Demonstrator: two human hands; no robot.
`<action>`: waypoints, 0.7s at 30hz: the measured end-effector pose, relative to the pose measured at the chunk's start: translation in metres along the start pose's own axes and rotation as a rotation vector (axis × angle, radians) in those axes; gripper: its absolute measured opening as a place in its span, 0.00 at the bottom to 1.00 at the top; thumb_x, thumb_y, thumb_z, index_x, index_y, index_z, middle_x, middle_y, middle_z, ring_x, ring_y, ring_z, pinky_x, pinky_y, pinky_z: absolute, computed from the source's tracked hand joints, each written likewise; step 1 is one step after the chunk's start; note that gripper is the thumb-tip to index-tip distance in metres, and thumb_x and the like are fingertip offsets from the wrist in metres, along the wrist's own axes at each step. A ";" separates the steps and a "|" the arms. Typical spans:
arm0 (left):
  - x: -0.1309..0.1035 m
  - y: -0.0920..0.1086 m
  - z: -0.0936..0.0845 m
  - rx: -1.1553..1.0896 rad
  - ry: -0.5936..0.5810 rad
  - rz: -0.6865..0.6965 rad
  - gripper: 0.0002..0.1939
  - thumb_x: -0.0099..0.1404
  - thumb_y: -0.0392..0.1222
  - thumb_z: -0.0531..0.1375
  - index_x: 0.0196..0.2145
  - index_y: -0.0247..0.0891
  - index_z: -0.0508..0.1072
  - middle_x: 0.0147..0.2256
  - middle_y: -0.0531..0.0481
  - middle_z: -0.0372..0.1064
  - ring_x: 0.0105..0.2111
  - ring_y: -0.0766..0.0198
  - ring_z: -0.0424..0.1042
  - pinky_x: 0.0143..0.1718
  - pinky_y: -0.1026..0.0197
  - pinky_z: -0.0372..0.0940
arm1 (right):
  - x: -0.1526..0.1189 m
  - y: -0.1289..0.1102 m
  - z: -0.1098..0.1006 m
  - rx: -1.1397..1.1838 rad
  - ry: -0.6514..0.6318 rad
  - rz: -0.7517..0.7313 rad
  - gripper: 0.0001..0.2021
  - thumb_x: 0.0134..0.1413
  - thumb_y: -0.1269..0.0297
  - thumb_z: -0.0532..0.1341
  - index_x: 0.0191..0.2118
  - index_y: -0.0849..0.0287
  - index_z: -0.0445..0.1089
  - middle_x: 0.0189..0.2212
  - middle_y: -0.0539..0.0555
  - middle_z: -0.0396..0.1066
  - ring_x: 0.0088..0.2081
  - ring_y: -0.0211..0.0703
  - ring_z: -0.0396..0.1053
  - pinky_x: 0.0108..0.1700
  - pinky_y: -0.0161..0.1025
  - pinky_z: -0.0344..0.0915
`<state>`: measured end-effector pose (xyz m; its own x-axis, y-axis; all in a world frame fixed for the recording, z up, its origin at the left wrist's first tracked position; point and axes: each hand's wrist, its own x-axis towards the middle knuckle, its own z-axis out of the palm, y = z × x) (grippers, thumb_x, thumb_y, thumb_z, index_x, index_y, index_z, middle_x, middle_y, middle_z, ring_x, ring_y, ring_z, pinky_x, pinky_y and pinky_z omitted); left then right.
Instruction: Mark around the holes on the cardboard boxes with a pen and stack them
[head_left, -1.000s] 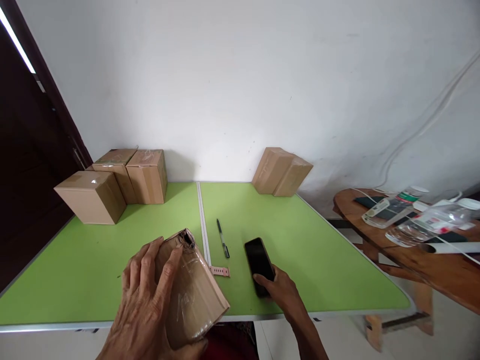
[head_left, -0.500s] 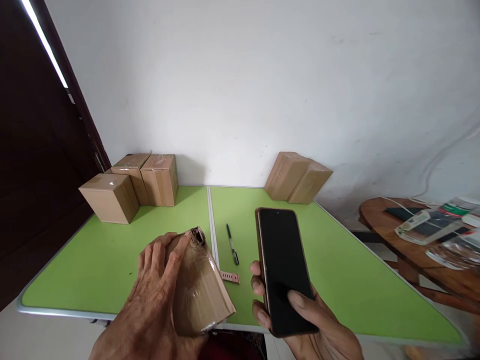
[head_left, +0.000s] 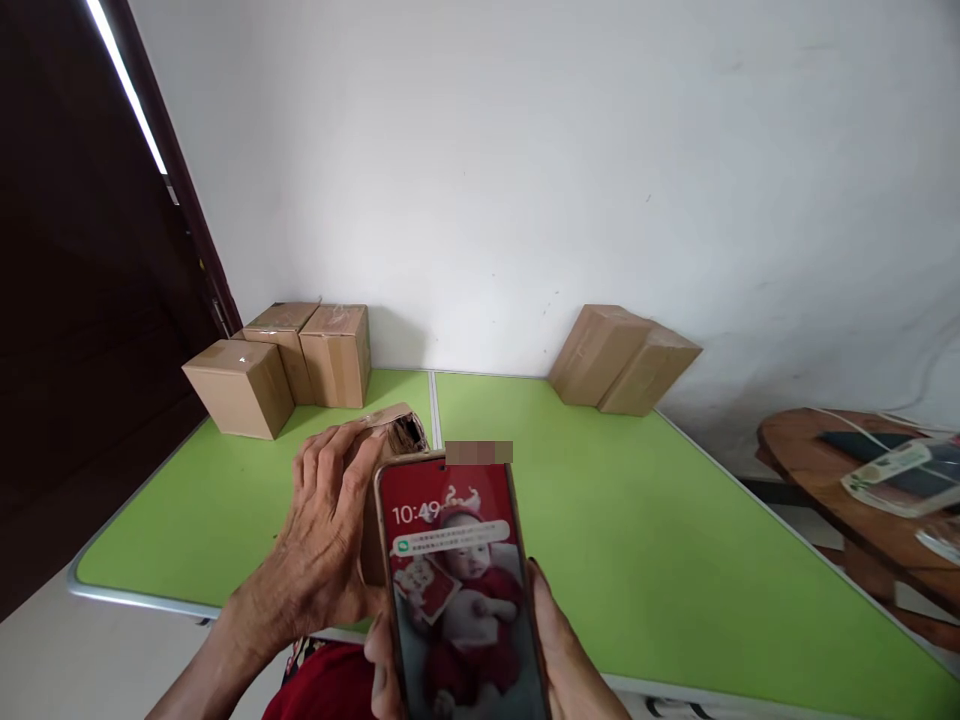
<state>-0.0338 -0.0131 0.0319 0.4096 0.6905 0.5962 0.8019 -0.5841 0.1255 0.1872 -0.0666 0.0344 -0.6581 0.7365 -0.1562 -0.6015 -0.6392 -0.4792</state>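
My left hand (head_left: pixel 322 525) grips a worn cardboard box (head_left: pixel 391 414), thumb below and fingers over its top. A torn, dark opening shows at the box's far end. My right hand (head_left: pixel 566 645) is wrapped round a smartphone (head_left: pixel 465 630) in a brown-edged case, with the thumb along one side and fingertips at the other. Its screen is lit, showing a picture, the time 10:49 and a message banner. The phone stands in front of the box and covers much of it. A blurred patch lies over the phone's top edge.
On the green folding table (head_left: pixel 675 560), several taped cardboard boxes (head_left: pixel 247 390) stand at the back left. Two more, a tall box (head_left: pixel 596 350) and its neighbour (head_left: pixel 651 370), lean at the back right. A wooden side table (head_left: pixel 810 455) holds cables and a clear plastic item.
The phone has moved left, in front of the box, and its dark screen has lit up. The pen and pink strap are no longer visible. My left hand keeps hold of the box.
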 end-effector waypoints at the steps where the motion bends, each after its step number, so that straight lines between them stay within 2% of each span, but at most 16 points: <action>1: 0.000 -0.002 0.002 -0.014 0.008 0.011 0.56 0.66 0.51 0.64 0.81 0.38 0.38 0.72 0.23 0.54 0.71 0.27 0.58 0.69 0.22 0.57 | 0.004 0.001 0.000 0.020 0.005 0.028 0.40 0.59 0.30 0.70 0.66 0.54 0.77 0.48 0.66 0.86 0.50 0.66 0.84 0.50 0.59 0.79; 5: 0.002 -0.005 0.005 -0.033 0.016 0.031 0.49 0.68 0.52 0.62 0.80 0.39 0.50 0.72 0.25 0.60 0.71 0.28 0.62 0.71 0.25 0.58 | 0.017 0.002 0.001 0.088 -0.019 0.082 0.41 0.57 0.28 0.70 0.62 0.59 0.78 0.46 0.66 0.85 0.48 0.64 0.84 0.50 0.58 0.79; 7: 0.004 -0.004 0.003 -0.031 -0.018 0.008 0.47 0.67 0.55 0.63 0.79 0.41 0.57 0.71 0.28 0.63 0.71 0.27 0.62 0.71 0.26 0.59 | 0.023 0.001 0.003 0.085 -0.057 0.053 0.40 0.58 0.28 0.69 0.60 0.60 0.79 0.45 0.66 0.85 0.46 0.63 0.84 0.48 0.57 0.79; 9: 0.006 -0.003 0.001 -0.022 -0.071 -0.024 0.47 0.65 0.56 0.63 0.78 0.43 0.59 0.71 0.30 0.64 0.71 0.26 0.62 0.70 0.25 0.59 | 0.027 0.000 0.004 0.069 -0.085 0.025 0.38 0.59 0.29 0.69 0.58 0.61 0.80 0.43 0.65 0.85 0.44 0.62 0.83 0.47 0.56 0.79; 12: 0.006 -0.003 0.002 -0.011 -0.132 -0.051 0.49 0.62 0.54 0.63 0.78 0.40 0.59 0.72 0.28 0.62 0.72 0.24 0.61 0.70 0.22 0.57 | 0.032 0.000 0.004 0.048 -0.092 -0.002 0.38 0.59 0.29 0.69 0.56 0.61 0.80 0.42 0.65 0.85 0.43 0.61 0.83 0.45 0.54 0.79; 15: 0.004 -0.007 0.009 0.005 -0.118 -0.053 0.52 0.60 0.54 0.64 0.78 0.39 0.57 0.72 0.26 0.59 0.71 0.22 0.59 0.69 0.20 0.56 | 0.032 0.001 0.000 0.039 -0.045 -0.029 0.37 0.60 0.29 0.69 0.56 0.60 0.80 0.42 0.64 0.85 0.43 0.59 0.83 0.45 0.54 0.79; 18: 0.002 -0.010 0.016 0.018 -0.078 0.024 0.57 0.60 0.55 0.65 0.79 0.36 0.47 0.72 0.22 0.53 0.70 0.22 0.58 0.66 0.18 0.57 | 0.028 0.000 -0.007 0.029 0.040 -0.087 0.37 0.61 0.29 0.68 0.57 0.59 0.80 0.41 0.63 0.85 0.43 0.58 0.82 0.46 0.54 0.79; 21: 0.002 -0.011 0.019 0.053 -0.048 0.042 0.61 0.60 0.56 0.68 0.79 0.37 0.40 0.69 0.22 0.50 0.69 0.24 0.56 0.66 0.20 0.57 | 0.019 -0.006 -0.017 -0.006 0.145 -0.171 0.39 0.57 0.25 0.68 0.55 0.58 0.82 0.42 0.64 0.85 0.43 0.59 0.82 0.44 0.54 0.80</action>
<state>-0.0333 0.0028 0.0172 0.4626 0.6865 0.5611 0.8052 -0.5901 0.0582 0.1864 -0.0450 0.0200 -0.4748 0.8584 -0.1942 -0.6957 -0.5012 -0.5145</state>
